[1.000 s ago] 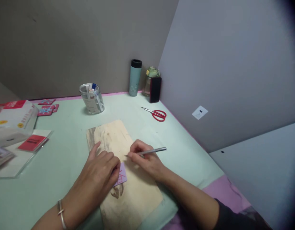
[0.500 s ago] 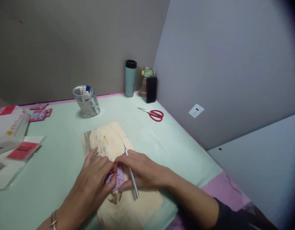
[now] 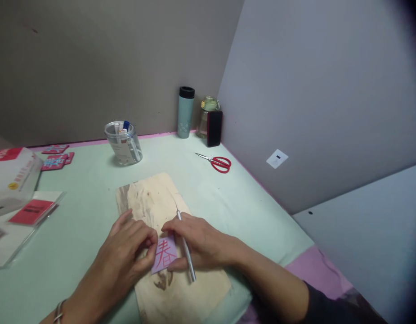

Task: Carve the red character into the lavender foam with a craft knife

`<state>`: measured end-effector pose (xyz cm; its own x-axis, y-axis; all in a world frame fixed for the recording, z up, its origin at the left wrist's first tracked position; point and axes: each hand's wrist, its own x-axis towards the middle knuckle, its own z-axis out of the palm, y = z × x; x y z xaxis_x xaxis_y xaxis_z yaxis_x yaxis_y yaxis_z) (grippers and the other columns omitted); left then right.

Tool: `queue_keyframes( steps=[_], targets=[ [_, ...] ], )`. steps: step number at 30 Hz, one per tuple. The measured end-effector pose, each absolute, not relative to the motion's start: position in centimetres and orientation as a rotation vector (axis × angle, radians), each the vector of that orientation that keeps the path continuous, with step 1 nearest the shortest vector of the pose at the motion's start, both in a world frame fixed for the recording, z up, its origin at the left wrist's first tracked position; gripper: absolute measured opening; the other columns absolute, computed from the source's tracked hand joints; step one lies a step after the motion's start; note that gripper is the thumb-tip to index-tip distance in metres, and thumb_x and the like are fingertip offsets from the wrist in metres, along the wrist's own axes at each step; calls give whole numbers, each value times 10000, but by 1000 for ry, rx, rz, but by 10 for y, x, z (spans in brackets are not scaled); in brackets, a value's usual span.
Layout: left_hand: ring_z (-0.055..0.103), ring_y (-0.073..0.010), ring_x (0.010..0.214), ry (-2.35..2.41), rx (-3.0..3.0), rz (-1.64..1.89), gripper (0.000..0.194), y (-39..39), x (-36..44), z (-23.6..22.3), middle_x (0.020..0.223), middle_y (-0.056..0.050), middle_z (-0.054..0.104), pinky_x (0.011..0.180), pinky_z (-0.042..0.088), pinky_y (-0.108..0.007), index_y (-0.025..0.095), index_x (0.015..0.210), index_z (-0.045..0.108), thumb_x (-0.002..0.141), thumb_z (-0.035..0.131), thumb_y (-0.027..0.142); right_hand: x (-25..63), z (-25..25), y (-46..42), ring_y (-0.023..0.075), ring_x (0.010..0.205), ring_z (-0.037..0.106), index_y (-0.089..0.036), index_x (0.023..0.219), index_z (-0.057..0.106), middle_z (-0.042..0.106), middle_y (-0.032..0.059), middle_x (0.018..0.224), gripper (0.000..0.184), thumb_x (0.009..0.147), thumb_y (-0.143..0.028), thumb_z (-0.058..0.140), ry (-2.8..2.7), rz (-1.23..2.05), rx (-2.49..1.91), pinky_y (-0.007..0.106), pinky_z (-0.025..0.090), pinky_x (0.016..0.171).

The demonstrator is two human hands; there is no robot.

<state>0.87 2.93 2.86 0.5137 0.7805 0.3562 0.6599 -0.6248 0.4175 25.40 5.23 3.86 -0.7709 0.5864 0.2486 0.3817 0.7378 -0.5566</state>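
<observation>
A small purple card (image 3: 165, 254) with a red Chinese character lies on a worn wooden board (image 3: 194, 294). My left hand (image 3: 131, 245) is closed at the card's left edge, its thumb and curled forefinger together there; the fingertips are partly hidden. In my right hand (image 3: 201, 238) rests a slim silver craft knife (image 3: 186, 247), its blade pointing away toward the far side of the board. The right thumb and forefinger also reach the card's right side.
Red-handled scissors (image 3: 217, 162) lie beyond the board. A clear jar of pens (image 3: 124, 146), a teal tumbler (image 3: 185, 114), a green bottle (image 3: 203, 121) and a phone (image 3: 214, 129) stand behind. Left are a white bag (image 3: 17, 173), a red card in plastic (image 3: 31, 212) and red pieces (image 3: 54, 162).
My left hand has shifted left and uncovered the character on the purple card. The right hand has barely moved and keeps the craft knife.
</observation>
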Motion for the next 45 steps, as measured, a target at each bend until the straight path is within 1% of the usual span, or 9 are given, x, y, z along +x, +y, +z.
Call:
queue_keyframes(
  steps=[6, 10, 16, 23, 26, 30, 34, 41, 45],
  targets=[
    [664, -175, 810, 1317, 2175, 853, 163, 31, 1, 32, 828, 62, 662, 1227, 294, -529, 285, 894, 599, 979, 554, 416, 253, 33, 52, 230, 898, 559, -147, 1349, 471, 642, 109, 1041, 596, 923, -448, 759, -2509, 577, -694, 346, 484, 778],
    [695, -230, 952, 1410, 1973, 911, 218, 31, -1, 31, 949, -6, 710, 973, 535, -441, 292, 948, 627, 984, 533, 485, 254, 35, 51, 243, 917, 576, -152, 1349, 474, 658, 133, 1077, 562, 942, -445, 727, -2505, 603, -686, 362, 494, 790],
    [703, -201, 823, 1436, 1823, 947, 236, 32, -1, 30, 898, -6, 705, 727, 570, -330, 284, 951, 603, 984, 535, 507, 255, 38, 51, 212, 819, 593, -201, 1317, 526, 700, 82, 1006, 632, 832, -449, 845, -2426, 716, -735, 343, 491, 748],
    [710, -210, 875, 1499, 1786, 959, 320, 36, 3, 20, 932, -13, 703, 800, 586, -348, 274, 1091, 578, 968, 580, 569, 261, 47, 55, 152, 731, 562, -229, 1196, 582, 691, 38, 996, 551, 753, -349, 887, -1919, 1069, -857, 297, 493, 679],
    [705, -264, 1061, 1565, 1863, 978, 408, 40, -4, 12, 1144, -71, 700, 951, 572, -445, 259, 1208, 573, 959, 588, 582, 263, 50, 58, 153, 736, 544, -237, 1206, 573, 703, 48, 1028, 576, 735, -336, 889, -1742, 1145, -903, 306, 493, 686],
    [446, -402, 1473, 1638, 2162, 835, 763, 46, -22, -2, 1554, -153, 504, 1157, 425, -601, 263, 1491, 418, 863, 714, 580, 263, 50, 61, 157, 726, 525, -231, 1184, 582, 714, 63, 1019, 578, 730, -389, 903, -1596, 1177, -915, 328, 485, 700],
    [291, -423, 1568, 1583, 2500, 650, 992, 60, -29, -5, 1661, -174, 385, 1232, 297, -633, 282, 1581, 304, 773, 812, 551, 261, 51, 61, 159, 715, 510, -235, 1170, 585, 719, 68, 1015, 577, 724, -407, 908, -1557, 1201, -917, 333, 470, 693],
    [228, -469, 1578, 1692, 2497, 676, 842, 111, -26, 8, 1655, -260, 358, 1226, 226, -692, 151, 1519, 416, 875, 664, 631, 262, 53, 61, 158, 714, 501, -231, 1152, 591, 718, 67, 1013, 543, 726, -366, 900, -1547, 1217, -910, 329, 461, 690],
    [307, -421, 1563, 1598, 2522, 654, 904, 108, -46, 9, 1650, -179, 417, 1206, 345, -605, 241, 1550, 404, 836, 670, 728, 262, 52, 62, 158, 719, 509, -232, 1150, 604, 714, 56, 999, 529, 717, -310, 897, -1531, 1214, -901, 323, 465, 695]
  ],
)
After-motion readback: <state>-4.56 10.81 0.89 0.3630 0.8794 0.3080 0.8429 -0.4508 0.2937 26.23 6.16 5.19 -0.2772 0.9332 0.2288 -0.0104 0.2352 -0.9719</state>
